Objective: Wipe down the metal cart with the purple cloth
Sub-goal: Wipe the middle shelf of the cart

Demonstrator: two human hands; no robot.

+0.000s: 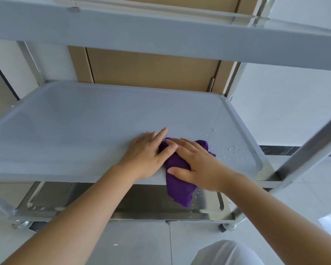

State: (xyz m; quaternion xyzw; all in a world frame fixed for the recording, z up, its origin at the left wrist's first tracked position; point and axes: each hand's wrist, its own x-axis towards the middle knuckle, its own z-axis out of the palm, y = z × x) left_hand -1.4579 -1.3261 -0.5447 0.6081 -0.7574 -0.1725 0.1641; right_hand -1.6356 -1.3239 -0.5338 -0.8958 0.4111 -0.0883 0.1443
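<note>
Steel fills most of what we see: the metal cart (pixel 46 119) has three shelves, and we take its middle shelf (pixel 88 119) as our landmark. Above it runs the underside of the top shelf (pixel 161 37); below it sits the bottom shelf (pixel 141 201), shiny and scattered with a few water spots near its right end. None of the shelves carries anything but the cloth and water, as far as we can see.

We judge the wipe to be partway on this shelf. Its broad left and rear stretch looks smooth and dull, though motion blur keeps us from saying whether it is dry. Water droplets (pixel 231 148) bead at its front right corner, so that patch is left to do, and probably the bottom shelf too.

The purple cloth (pixel 178 178) lies bunched at the shelf's front edge, right of centre, one end hanging over the lip. Our right hand (pixel 197 165) presses flat on it, fingers straight and spread. Our left hand (pixel 147 155) lies beside it, fingers straight on the shelf, thumb touching the cloth.
</note>
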